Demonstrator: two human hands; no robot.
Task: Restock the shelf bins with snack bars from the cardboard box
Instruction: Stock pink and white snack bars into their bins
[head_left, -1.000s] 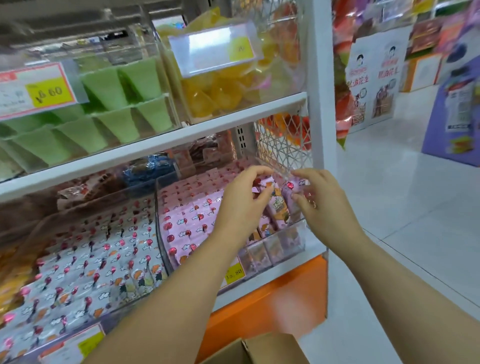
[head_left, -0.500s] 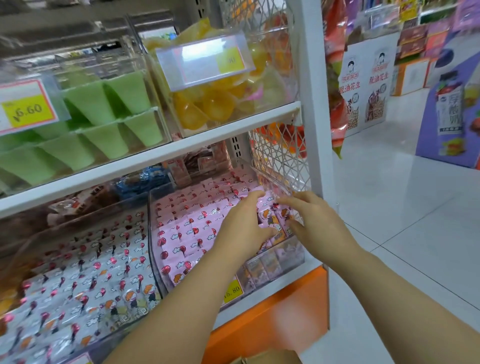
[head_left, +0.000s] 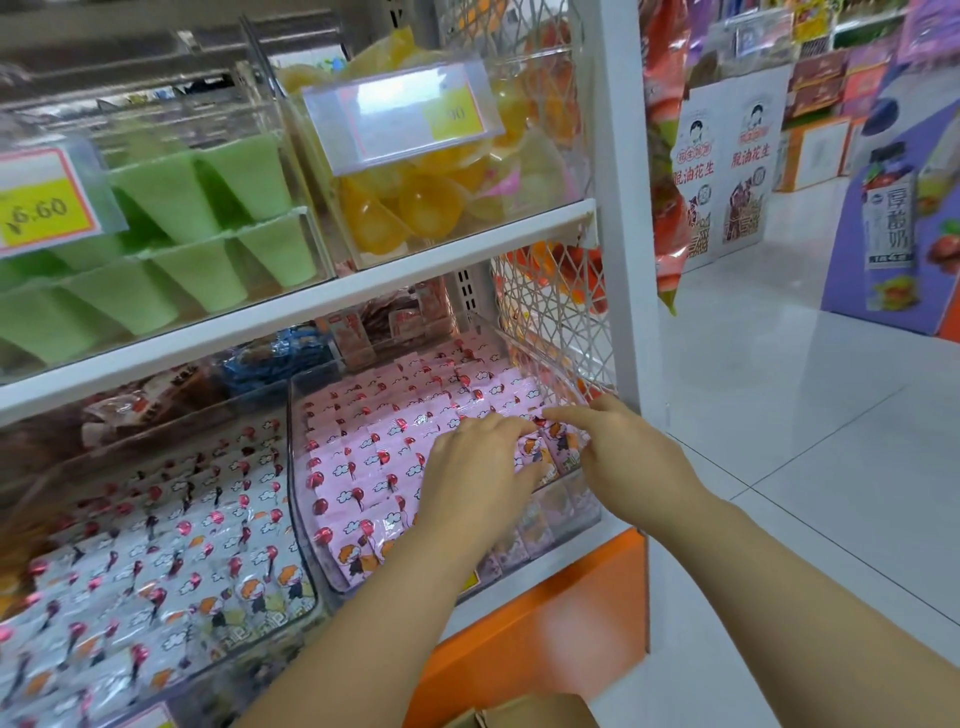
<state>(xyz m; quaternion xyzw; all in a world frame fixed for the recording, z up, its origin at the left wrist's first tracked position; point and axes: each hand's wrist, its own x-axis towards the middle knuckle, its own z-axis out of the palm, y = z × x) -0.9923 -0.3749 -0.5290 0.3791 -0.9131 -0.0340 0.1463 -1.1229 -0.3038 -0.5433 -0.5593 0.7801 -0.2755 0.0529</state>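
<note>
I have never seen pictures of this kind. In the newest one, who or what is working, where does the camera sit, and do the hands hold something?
No machine works here: a person uses two bare hands. One camera, worn on the head, looks forward and down, so both forearms reach in from below. The left hand and the right hand rest with straight fingers on pink snack bars in a clear bin on the lower shelf; neither grips anything. The next bin holds white-wrapped bars. Above stand green cups and yellow cups. A corner of the cardboard box shows at the bottom edge.
</note>
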